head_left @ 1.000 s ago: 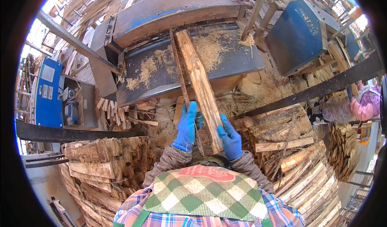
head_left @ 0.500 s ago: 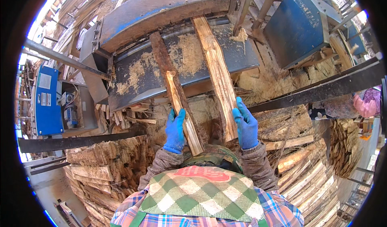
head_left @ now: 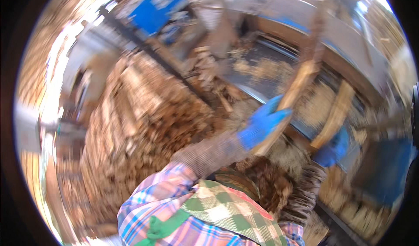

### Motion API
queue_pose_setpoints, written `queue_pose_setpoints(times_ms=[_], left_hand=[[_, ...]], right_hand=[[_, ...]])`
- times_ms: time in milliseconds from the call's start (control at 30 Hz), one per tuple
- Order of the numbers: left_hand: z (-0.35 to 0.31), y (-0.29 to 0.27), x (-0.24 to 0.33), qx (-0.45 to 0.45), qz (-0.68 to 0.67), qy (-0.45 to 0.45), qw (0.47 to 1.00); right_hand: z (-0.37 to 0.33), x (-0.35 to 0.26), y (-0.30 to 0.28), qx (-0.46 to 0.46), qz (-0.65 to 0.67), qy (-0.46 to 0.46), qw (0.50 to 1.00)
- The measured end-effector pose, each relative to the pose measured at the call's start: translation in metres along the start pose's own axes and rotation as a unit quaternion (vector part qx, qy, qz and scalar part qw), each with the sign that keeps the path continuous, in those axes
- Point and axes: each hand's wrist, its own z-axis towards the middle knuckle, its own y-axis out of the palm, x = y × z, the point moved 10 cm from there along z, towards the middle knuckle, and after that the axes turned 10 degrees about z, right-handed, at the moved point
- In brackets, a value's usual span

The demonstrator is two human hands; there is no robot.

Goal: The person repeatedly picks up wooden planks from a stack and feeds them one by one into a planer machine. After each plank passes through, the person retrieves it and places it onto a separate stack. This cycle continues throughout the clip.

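Observation:
Both my hands wear blue gloves, and motion blurs the view. My left hand (head_left: 263,123) is closed on the near part of a long bark-edged wooden slat (head_left: 300,82), the thumb and fingers lying along its side. This slat is raised, and its dark far end reaches up in front of the machine's housing. My right hand (head_left: 334,149) grips the near end of a second, paler wooden slat (head_left: 338,111); its fingers are smeared. That slat's far part lies across the machine's sawdust-covered metal bed (head_left: 267,73), toward the housing.
The machine's long housing (head_left: 301,23) runs across the back. A tall stack of rough wood (head_left: 144,128) stands at my left behind a dark metal bar (head_left: 168,62). A blue control box (head_left: 159,5) is at the far left, a blue cabinet (head_left: 384,169) at the right.
My view has swung to the left, so the machine now sits to the right. The left slat has lifted off the bed at its far end. Both hands keep their slats.

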Motion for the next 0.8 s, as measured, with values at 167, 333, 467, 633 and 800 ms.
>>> queue_pose_setpoints(times_ms=[167, 333, 467, 633, 800], left_hand=[[0.081, -0.077, 0.124, 0.188, 0.107, 0.160, 0.963], [-0.037, -0.100, 0.065, 0.070, -0.144, 0.170, 0.972], [-0.196, -0.252, -0.095, 0.379, -0.005, 0.048, 0.924], [-0.330, -0.475, -0.145, 0.599, 0.054, -0.053, 0.797], [-0.340, -0.637, -0.269, 0.604, 0.009, -0.158, 0.781]], right_hand=[[0.033, -0.020, 0.030, -0.126, -0.030, 0.156, 0.979], [0.039, -0.043, 0.014, -0.071, -0.044, 0.075, 0.994], [-0.030, -0.131, 0.060, -0.147, 0.036, -0.059, 0.987], [-0.232, -0.418, 0.149, -0.488, 0.328, -0.217, 0.779], [-0.370, -0.620, 0.205, -0.496, 0.333, -0.416, 0.685]])
